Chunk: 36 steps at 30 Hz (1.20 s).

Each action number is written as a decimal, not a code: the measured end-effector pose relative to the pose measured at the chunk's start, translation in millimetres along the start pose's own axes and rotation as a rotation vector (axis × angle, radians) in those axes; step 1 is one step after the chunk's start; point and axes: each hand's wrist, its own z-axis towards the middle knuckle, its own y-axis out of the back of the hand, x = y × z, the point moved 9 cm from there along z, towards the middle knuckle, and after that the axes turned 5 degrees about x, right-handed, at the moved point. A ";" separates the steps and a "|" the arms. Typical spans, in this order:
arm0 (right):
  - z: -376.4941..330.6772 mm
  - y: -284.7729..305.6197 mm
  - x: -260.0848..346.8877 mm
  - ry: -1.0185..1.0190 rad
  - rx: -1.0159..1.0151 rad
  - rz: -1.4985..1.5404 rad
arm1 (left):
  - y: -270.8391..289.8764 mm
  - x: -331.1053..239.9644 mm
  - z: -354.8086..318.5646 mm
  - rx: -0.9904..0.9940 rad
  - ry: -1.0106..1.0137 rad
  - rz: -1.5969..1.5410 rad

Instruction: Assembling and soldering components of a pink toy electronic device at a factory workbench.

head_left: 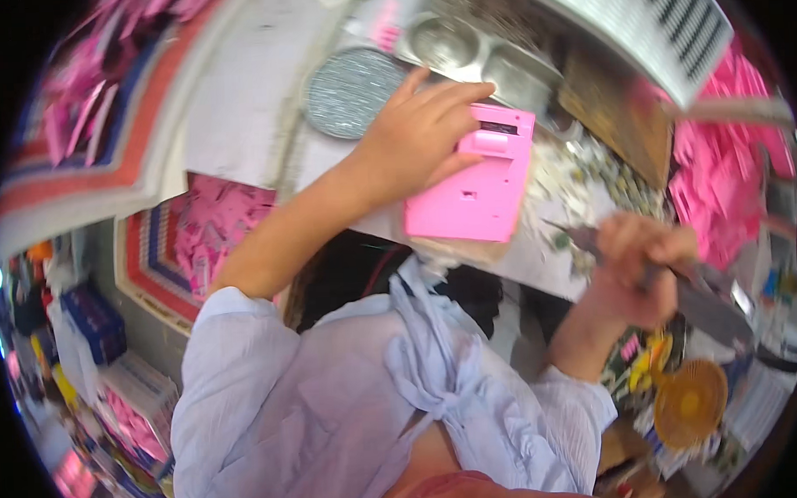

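Note:
A flat pink plastic casing (471, 198) with a slot and a raised rounded part lies before me on the white table. My left hand (416, 134) is closed about its upper left edge, thumb on the face and fingers reaching along the top. To the right of the casing, my right hand (640, 262) is raised and blurred by motion. Its fingers wrap round a dark tool (712, 313) with a thin tip directed toward the casing; blur hides its exact kind. Small pale and greenish parts (572, 181) lie loose between the casing and the right hand.
A grey round disc (353, 92) lies beyond my left wrist, beside a metal compartment tray (444, 45). Pink pieces (720, 167) are heaped at the right. A striped box (158, 266) with pink parts stands at left. An orange-yellow basket (692, 406) sits lower right.

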 end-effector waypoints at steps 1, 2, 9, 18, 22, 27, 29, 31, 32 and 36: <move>1.9 7.5 6.9 0.042 0.039 0.023 | 25.7 11.0 -19.0 -0.066 0.061 -0.141; 2.2 10.2 13.7 0.047 0.039 0.014 | 56.6 26.2 -50.1 -0.184 0.157 -0.161; 14.5 3.0 -11.4 0.002 0.043 0.067 | 63.0 101.4 -567.3 -0.784 1.630 -0.133; 34.5 15.4 -35.2 -0.091 -0.033 0.068 | 74.5 134.9 -560.9 -0.260 1.578 0.529; 34.0 24.2 -39.2 -0.102 -0.086 0.043 | 179.9 114.1 -213.0 -0.527 0.687 0.207; 42.5 24.8 -35.1 -0.191 -0.261 -0.230 | 126.3 224.5 76.1 -0.350 0.229 0.285; 52.9 19.9 -37.7 -0.192 -0.258 -0.247 | 117.0 306.3 123.8 -0.517 0.167 0.748; 47.3 32.9 -31.2 -0.194 -0.280 -0.254 | 93.5 322.0 174.6 -0.453 0.252 0.904; 45.7 36.1 -30.1 -0.202 -0.284 -0.245 | 87.4 344.0 192.3 -0.270 0.360 0.878; 37.3 47.2 -24.9 -0.196 -0.313 -0.229 | 79.4 446.2 230.9 0.016 0.506 0.665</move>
